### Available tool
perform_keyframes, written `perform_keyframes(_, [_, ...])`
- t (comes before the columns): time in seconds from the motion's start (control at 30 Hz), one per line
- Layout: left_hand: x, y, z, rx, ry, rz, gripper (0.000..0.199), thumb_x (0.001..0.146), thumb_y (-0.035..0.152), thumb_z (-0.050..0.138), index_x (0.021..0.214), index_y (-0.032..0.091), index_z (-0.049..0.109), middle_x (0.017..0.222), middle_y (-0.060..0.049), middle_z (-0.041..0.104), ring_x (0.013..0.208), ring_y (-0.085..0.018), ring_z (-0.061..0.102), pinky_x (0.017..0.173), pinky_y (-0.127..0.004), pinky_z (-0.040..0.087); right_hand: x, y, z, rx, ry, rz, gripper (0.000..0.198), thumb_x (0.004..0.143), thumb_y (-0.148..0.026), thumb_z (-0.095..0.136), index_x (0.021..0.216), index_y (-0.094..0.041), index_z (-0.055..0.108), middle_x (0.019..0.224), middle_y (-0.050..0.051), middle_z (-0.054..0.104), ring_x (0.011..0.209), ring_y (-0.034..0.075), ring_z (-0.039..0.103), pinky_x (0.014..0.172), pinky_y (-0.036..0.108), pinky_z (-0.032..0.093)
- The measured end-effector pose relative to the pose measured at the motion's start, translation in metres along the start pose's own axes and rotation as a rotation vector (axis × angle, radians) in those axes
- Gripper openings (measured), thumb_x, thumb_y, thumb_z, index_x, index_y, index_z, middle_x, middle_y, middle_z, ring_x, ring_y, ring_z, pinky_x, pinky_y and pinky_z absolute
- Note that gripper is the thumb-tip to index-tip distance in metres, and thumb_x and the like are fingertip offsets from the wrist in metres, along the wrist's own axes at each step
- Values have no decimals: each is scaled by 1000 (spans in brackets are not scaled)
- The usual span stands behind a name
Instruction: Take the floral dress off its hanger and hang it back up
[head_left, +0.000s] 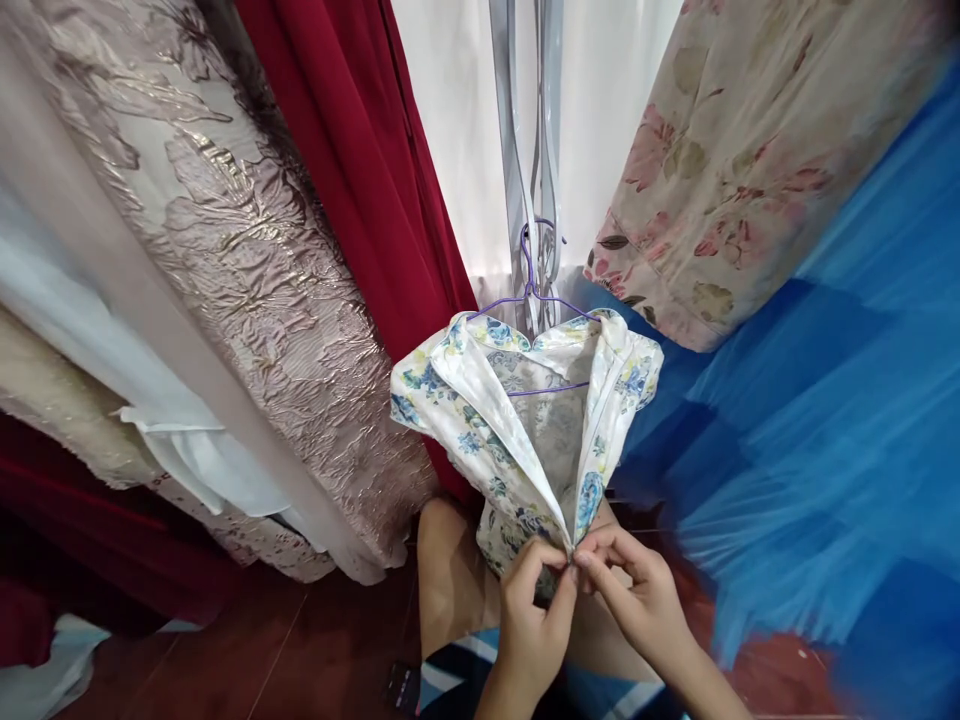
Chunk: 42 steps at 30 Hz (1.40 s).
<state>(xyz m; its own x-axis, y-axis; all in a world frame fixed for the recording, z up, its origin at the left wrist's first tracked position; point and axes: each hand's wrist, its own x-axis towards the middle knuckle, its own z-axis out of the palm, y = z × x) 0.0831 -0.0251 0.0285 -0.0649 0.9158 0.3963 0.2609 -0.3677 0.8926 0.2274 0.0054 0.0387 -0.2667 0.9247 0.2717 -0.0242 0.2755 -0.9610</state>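
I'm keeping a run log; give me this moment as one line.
left grip: pinching short-sleeved floral garment | right grip: pinching same garment | front: open above grips | purple hanger: inside shoulders

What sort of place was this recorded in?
Probably a dress shop or a clothes storage room: a long burgundy garment and a sheer blue garment hang nearby, and a floral top is on a purple hanger.

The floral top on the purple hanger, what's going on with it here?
A person's left hand and right hand meet at the bottom of the front opening of a white fabric top with blue flowers, pinching its edges together. Above the hands, the front gapes in a V. The top is on a thin purple hanger, between smooth crimson cloth and sheer blue fabric.
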Motion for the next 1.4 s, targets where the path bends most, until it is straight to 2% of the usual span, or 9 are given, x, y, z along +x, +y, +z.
perform_keyframes(0.07, [1,-1,-3,-27,-11,-8,14,94,21,56,81,17,57,76,-1,60,73,-14,58,70,-23,46,1,0,3,-21,17,-5,13,95,-30,61,88,-19,64,71,0,61,65,14,60,62,23,49])
perform_keyframes(0.23, [-2,-7,2,-130,92,-106,12,97,25,54,89,17,58,81,-2,59,77,-15,59,72,-24,47,-1,-5,14,-43,55,53,13,94,-32,62,97,-20,66,81,3,65,77,17,63,68,25,51])
perform_keyframes(0.37, [1,-2,-2,-95,69,-60,9,96,22,56,88,17,59,83,-2,59,81,-15,59,75,-24,47,-7,-4,18,-53,57,73,15,95,-33,60,101,-20,64,93,6,67,87,20,64,74,27,52])
perform_keyframes(0.5, [5,3,-5,-31,3,9,12,95,18,56,83,17,58,79,-1,55,75,-13,55,70,-23,43,-6,-5,8,-141,79,-15,12,100,-31,51,98,-21,59,91,5,62,87,19,61,78,28,50])
perform_keyframes(0.67, [9,2,6,-27,-98,25,13,95,18,54,82,17,57,79,-2,55,74,-14,55,69,-24,42,8,-7,-19,-339,20,-109,12,101,-27,43,95,-23,52,82,3,58,75,18,57,68,28,47])
perform_keyframes(0.83, [18,16,4,54,-267,67,16,94,17,53,78,18,54,79,-3,53,73,-15,54,67,-26,39,50,-15,-44,-398,105,-250,7,99,-26,47,97,-22,53,75,2,57,64,16,54,59,27,43])
perform_keyframes(1.07, [22,31,-11,216,-511,60,18,92,15,54,76,20,46,78,-1,54,74,-15,54,67,-26,37,139,-58,-55,-601,162,-460,5,96,-24,53,101,-22,55,70,-2,62,53,12,53,57,24,38])
perform_keyframes(1.23, [26,31,-18,317,-564,34,22,85,8,57,74,20,42,77,0,54,74,-14,55,63,-25,36,186,-82,-51,-720,220,-564,7,97,-27,52,101,-22,55,72,-1,65,56,13,55,59,24,37])
perform_keyframes(1.4, [25,30,-22,413,-613,28,22,82,7,59,73,20,44,78,0,57,75,-15,57,61,-24,37,212,-91,-44,-722,302,-579,9,98,-28,51,102,-22,55,65,-3,59,51,13,49,56,25,32])
